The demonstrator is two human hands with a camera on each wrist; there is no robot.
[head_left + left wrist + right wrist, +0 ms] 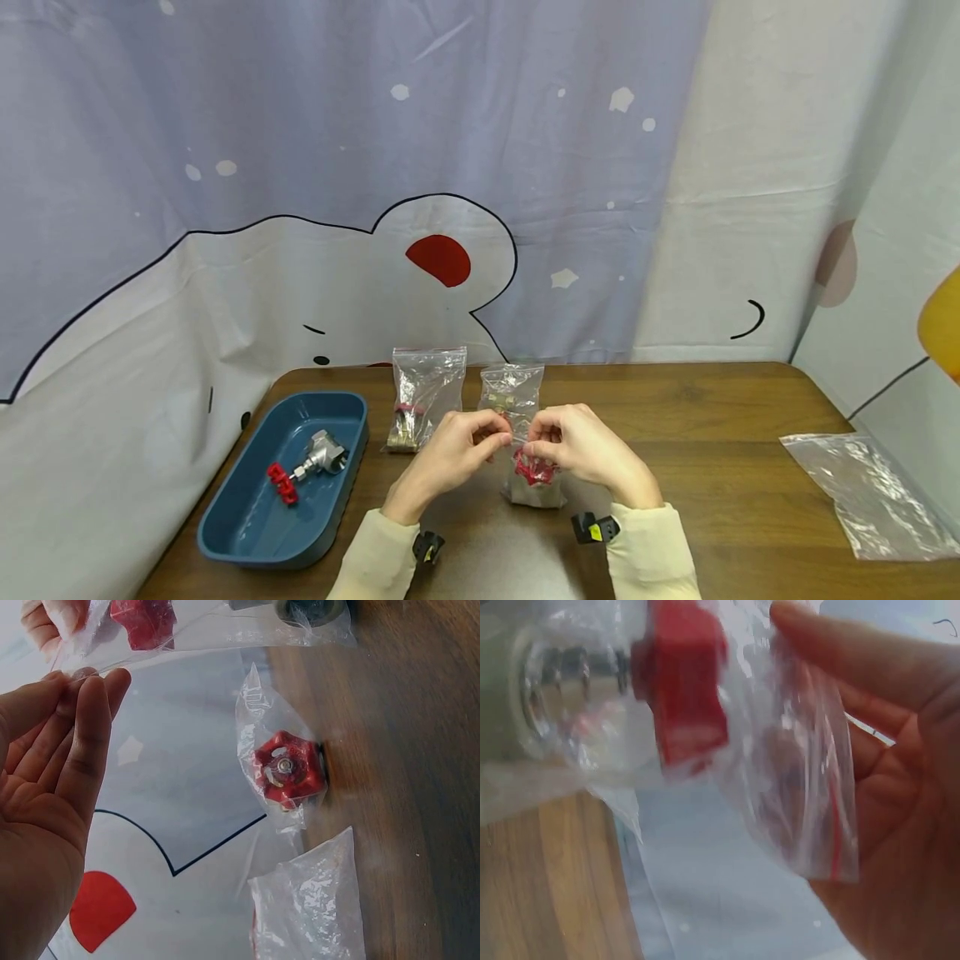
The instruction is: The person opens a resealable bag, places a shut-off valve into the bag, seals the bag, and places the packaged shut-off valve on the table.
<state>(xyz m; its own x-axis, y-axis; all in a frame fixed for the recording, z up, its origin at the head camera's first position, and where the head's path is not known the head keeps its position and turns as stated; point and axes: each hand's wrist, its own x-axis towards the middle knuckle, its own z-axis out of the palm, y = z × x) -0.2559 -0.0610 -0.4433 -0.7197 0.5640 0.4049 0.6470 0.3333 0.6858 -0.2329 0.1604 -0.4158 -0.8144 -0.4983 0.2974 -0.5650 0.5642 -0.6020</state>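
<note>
A clear zip bag (538,497) with a red-handled valve (534,469) inside stands on the table between the hands. My left hand (459,452) pinches the left end of its top edge between thumb and fingers. At the right end of that edge, my right hand (591,452) pinches the plastic. Seen from the right wrist, the bag's red seal line (835,817) runs beside the palm, and the red handwheel (686,686) shows through the plastic. Whether the seal is closed I cannot tell.
Behind the hands stand two more bagged valves, one bag (427,392) at left and another bag (513,382) at centre. A blue tray (247,537) at left holds an unbagged metal valve (326,452) with a red handle. A flat clear bag (877,500) lies at the right edge.
</note>
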